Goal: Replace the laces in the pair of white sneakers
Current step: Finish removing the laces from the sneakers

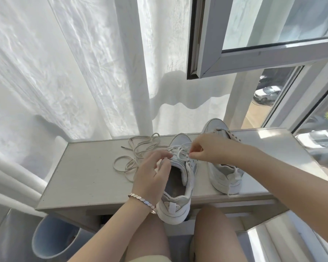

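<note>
Two sneakers sit on the bench (80,178), toes toward the window. Far left: a loose lace (138,154) lies tangled, just beside the near sneaker (180,203). Left hand (151,176), grip pinched on the threaded lace (179,155) at the upper eyelets. Right hand (206,150), grip pinched on that same lace from the other side. The far sneaker (223,173) stands rightmost (lacing partly hidden by the forearm). Judgement: work one crossing at a time, left steadying, right drawing straight and untwisted.
</note>
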Tool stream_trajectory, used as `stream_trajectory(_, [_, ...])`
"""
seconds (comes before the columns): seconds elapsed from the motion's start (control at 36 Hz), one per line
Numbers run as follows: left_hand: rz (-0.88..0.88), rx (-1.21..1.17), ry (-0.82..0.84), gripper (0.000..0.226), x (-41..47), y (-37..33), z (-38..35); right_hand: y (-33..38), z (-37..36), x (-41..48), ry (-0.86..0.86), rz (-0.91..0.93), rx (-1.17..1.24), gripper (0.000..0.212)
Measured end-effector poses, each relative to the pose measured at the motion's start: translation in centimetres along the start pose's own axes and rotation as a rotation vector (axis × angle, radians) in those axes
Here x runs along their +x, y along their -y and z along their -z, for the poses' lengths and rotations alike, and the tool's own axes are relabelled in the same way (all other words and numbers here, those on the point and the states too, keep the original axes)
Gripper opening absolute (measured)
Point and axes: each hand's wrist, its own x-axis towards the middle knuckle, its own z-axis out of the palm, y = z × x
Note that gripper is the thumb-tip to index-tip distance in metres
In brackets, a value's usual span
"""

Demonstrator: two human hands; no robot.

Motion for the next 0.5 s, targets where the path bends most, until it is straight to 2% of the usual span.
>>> stream_trajectory(0.08, [-0.005, 0.189, 0.110, 0.006, 0.2, -0.4, -0.3, -0.2, -1.4, 1.0, 0.047, -0.086, 0.141, 0.041])
stream_trajectory(0.19, [-0.014, 0.338, 0.149, 0.022, 0.1, -0.3, -1.1, -0.7, -2.1, 1.4, 0.075, -0.200, 0.416, 0.043])
stream_trajectory(0.31, [0.037, 0.325, 0.110, 0.035, -0.2, 0.1, -2.2, -0.4, -1.6, 1.4, 0.163, -0.234, 0.472, 0.037])
stream_trajectory(0.5, [0.072, 0.181, 0.011, 0.030, -0.6, 0.6, -2.8, 0.0, -1.4, 1.7, 0.199, -0.237, 0.420, 0.030])
